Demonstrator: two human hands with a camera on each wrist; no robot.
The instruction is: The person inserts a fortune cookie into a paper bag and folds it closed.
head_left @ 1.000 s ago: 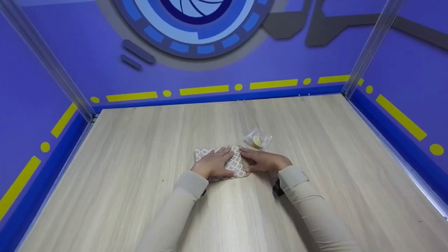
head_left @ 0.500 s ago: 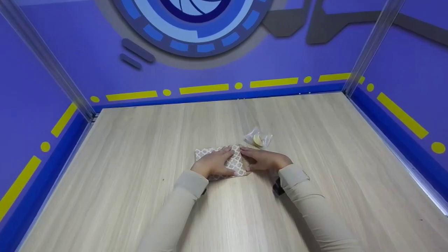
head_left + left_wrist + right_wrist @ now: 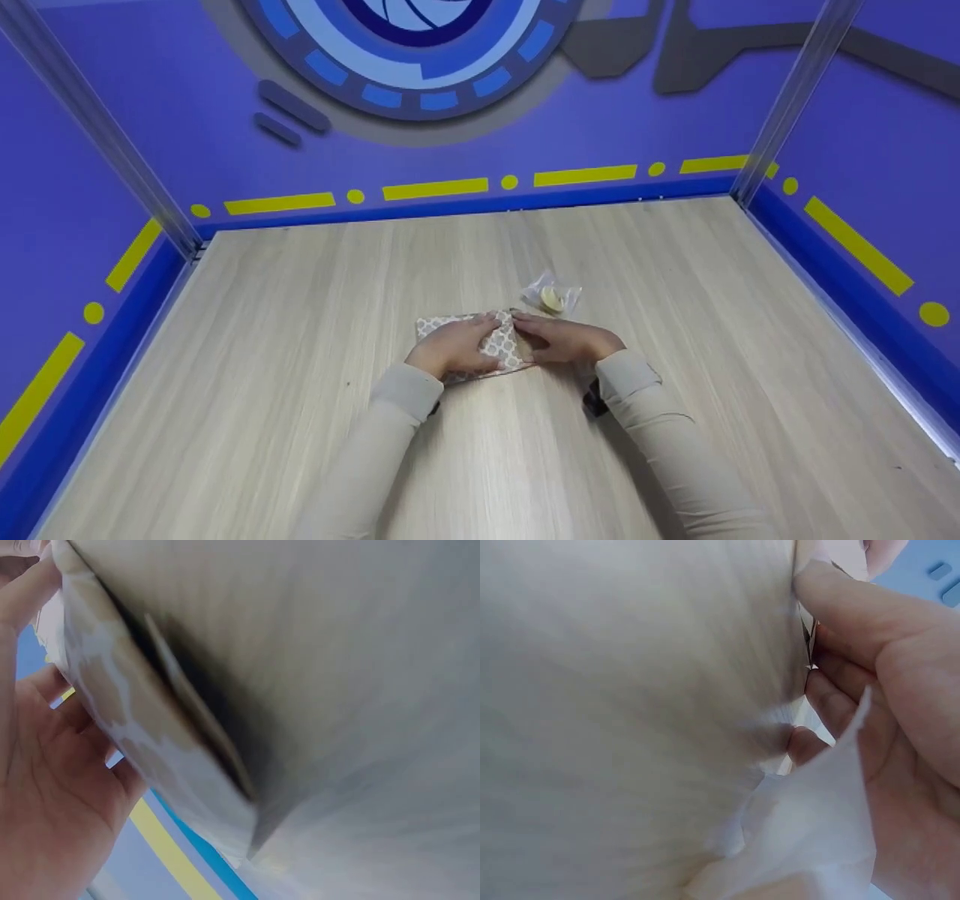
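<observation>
In the head view a flat packet (image 3: 500, 345) in white paper with a beige lattice print lies on the table. My left hand (image 3: 452, 349) rests spread over its top, with straight fingers. At the right end my right hand (image 3: 566, 341) holds the brown folded edge between thumb and fingers, thumb at the near corner, fingertips at the far one. In the left wrist view the packet's near side (image 3: 142, 712) has a loose flap edge (image 3: 199, 709) standing out. A whitish, thin sheet-like piece (image 3: 802, 832) shows below the hand in the right wrist view.
A clear plastic bag (image 3: 564, 296) with a pale yellow curved item in it lies just beyond my right hand. Blue-purple wall panels (image 3: 420, 165) stand along the back and both sides of the wooden table (image 3: 300, 315).
The packet's near right corner has moved slightly up and in under my right thumb, and less of its brown end shows. Both hands stay almost where they were.
</observation>
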